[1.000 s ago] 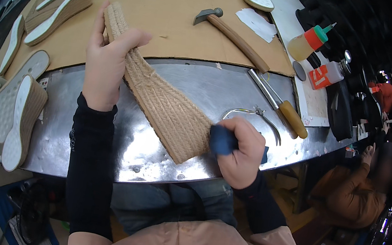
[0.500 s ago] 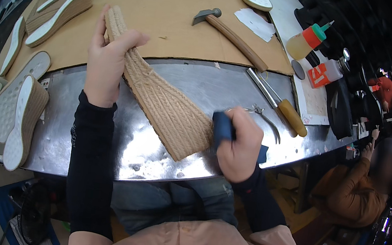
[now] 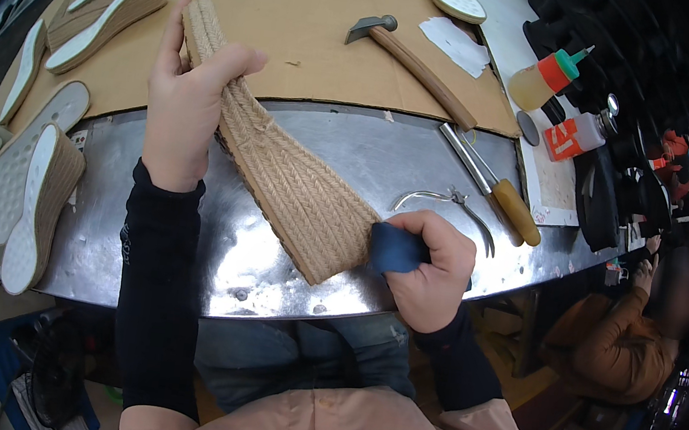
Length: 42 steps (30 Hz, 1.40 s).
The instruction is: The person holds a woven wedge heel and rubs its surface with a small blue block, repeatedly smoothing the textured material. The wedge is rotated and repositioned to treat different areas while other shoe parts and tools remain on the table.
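A wedge shoe sole (image 3: 292,183) wrapped in braided jute is held up over the metal tabletop, its thin end up and away from me. My left hand (image 3: 181,113) is closed around that narrow end, thumb lying across the top. At the thick heel end, my right hand (image 3: 441,270) grips a dark blue cloth (image 3: 396,249) and presses it against the heel's right edge. The cloth's far side is hidden behind my fingers. Just beyond my right hand lie steel pincers (image 3: 458,199).
A hammer (image 3: 418,69) rests on brown cardboard (image 3: 281,27). Right of it are a screwdriver-like tool (image 3: 509,203), a red-and-green glue bottle (image 3: 542,76) and a plastic bottle (image 3: 573,138). White-topped wedge soles (image 3: 40,203) crowd the left. A co-worker (image 3: 614,334) sits at the right.
My right hand and the cloth have shifted slightly right and toward me along the heel edge. My left hand keeps its hold, and the sole stays almost still.
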Tool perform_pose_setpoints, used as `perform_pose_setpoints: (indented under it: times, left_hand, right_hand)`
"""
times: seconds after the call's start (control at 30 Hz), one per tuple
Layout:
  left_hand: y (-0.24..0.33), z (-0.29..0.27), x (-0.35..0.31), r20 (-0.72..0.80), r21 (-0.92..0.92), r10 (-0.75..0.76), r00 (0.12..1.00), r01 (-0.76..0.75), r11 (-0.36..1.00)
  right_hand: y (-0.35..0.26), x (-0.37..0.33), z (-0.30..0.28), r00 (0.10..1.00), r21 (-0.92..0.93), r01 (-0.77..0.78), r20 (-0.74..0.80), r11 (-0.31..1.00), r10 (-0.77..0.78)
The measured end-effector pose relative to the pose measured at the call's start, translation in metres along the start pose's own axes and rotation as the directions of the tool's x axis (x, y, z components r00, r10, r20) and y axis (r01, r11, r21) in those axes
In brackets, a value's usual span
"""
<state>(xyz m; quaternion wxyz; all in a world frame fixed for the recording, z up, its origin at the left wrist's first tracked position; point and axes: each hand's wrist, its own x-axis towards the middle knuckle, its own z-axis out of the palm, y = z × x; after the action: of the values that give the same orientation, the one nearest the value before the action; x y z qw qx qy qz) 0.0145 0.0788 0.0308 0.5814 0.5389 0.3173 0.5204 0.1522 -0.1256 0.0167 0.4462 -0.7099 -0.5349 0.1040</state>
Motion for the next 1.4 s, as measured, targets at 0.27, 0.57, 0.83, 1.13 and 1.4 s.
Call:
perform_pose_setpoints:
  times: [0.27, 0.57, 0.83, 1.13, 1.4]
  left_hand:
    - [0.0003, 0.0003, 0.0000, -0.009, -0.005, 0.002, 1.000, -0.003, 1.000]
    - [-0.0002, 0.0010, 0.0004, -0.010, -0.001, -0.023, 1.000, 0.023, 1.000]
    - [0.0006, 0.0012, -0.0003, 0.013, -0.015, -0.004, 1.000, 0.004, 1.000]
    - [0.0017, 0.0004, -0.0001, 0.020, -0.007, -0.011, 1.000, 0.011, 1.000]
    - [0.0027, 0.0016, -0.0023, 0.026, -0.028, 0.000, 1.000, 0.000, 1.000]
  right_hand:
    - [0.0011, 0.0033, 0.0015, 0.995, 0.010, 0.093, -0.042, 0.996, -0.093]
    - [0.0029, 0.0027, 0.0022, 1.000, 0.036, 0.015, 0.015, 0.999, -0.016]
    - [-0.0005, 0.0039, 0.0031, 1.000, 0.094, 0.018, -0.014, 0.995, -0.017]
    - [0.0023, 0.0042, -0.0008, 0.997, 0.035, 0.072, 0.027, 0.997, -0.073]
    - [-0.0019, 0.0055, -0.0006, 0.999, 0.217, 0.005, 0.046, 0.976, -0.015]
